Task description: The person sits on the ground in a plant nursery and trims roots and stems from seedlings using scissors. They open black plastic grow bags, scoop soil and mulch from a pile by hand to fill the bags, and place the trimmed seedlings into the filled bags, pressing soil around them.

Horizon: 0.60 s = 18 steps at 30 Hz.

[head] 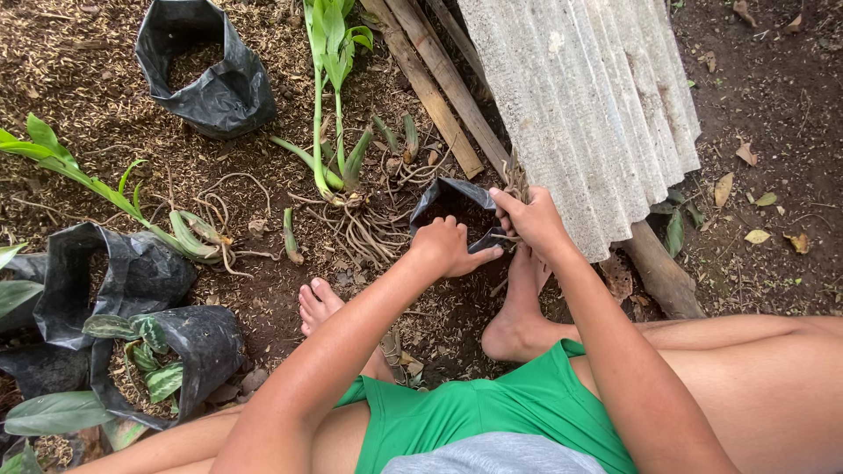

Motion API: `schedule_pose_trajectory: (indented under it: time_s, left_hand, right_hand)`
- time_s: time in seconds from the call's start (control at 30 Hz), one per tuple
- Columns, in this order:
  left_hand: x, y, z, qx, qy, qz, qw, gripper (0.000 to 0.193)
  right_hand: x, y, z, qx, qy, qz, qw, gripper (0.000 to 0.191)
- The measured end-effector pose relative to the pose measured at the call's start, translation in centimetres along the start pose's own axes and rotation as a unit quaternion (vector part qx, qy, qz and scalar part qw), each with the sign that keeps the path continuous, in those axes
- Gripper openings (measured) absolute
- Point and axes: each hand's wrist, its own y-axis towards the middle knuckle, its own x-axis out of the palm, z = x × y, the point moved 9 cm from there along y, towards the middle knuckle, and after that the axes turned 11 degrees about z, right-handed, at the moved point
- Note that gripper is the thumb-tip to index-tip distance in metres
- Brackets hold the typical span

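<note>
Black plastic grow bag [450, 204] sits on the husk-strewn ground just beyond the person's bare feet, beside the corrugated sheet [588, 105]. Left hand [446, 247] is curled over the near rim, pinching it open; right hand [529, 219] is closed around a clump of roots [514, 180] at the far rim. Best, I'd judge, to keep that mouth wide and the bag upright — roots lowered straight, not bent. Bare-rooted plants [338, 167] lie just to the left.
</note>
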Motion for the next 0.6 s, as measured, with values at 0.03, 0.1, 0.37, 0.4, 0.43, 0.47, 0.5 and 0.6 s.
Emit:
schedule_pose_trajectory:
  time_s: [0.03, 0.1, 0.37, 0.4, 0.43, 0.47, 0.5, 0.6]
  left_hand:
    - [0.2, 0.1, 0.1, -0.002, -0.002, -0.016, 1.0, 0.104]
    - [-0.2, 0.6, -0.2, -0.003, -0.043, 0.029, 0.999, 0.08]
    - [0.2, 1.4, -0.2, 0.074, 0.044, 0.331, 0.94, 0.054]
    - [0.9, 1.6, -0.3, 0.064, 0.053, 0.31, 0.947, 0.055]
    - [1.5, 1.7, -0.3, 0.054, 0.062, 0.288, 0.954, 0.057]
    - [2.4, 1.8, -0.3, 0.04, 0.062, 0.246, 0.966, 0.053]
    - [3.1, 1.7, -0.3, 0.026, 0.063, 0.204, 0.977, 0.051]
    - [3.8, 1.3, 0.0, 0.003, 0.05, 0.127, 0.991, 0.051]
  right_hand:
    - [0.0, -0.2, 0.0, -0.002, 0.002, -0.006, 1.0, 0.033]
    - [-0.2, -0.2, -0.2, -0.009, 0.003, -0.012, 1.0, 0.034]
    - [-0.9, -0.1, 0.2, 0.008, 0.015, -0.013, 1.0, 0.033]
    - [-0.9, -0.1, 0.1, 0.005, 0.015, -0.011, 1.0, 0.032]
    - [-0.9, -0.1, 0.1, 0.004, 0.017, -0.009, 1.0, 0.031]
    - [-0.9, -0.2, 0.0, 0.003, 0.018, -0.007, 1.0, 0.03]
    - [-0.8, -0.3, 0.0, 0.003, 0.013, -0.008, 1.0, 0.031]
    - [-0.5, -0.8, -0.1, -0.005, 0.005, -0.011, 1.0, 0.032]
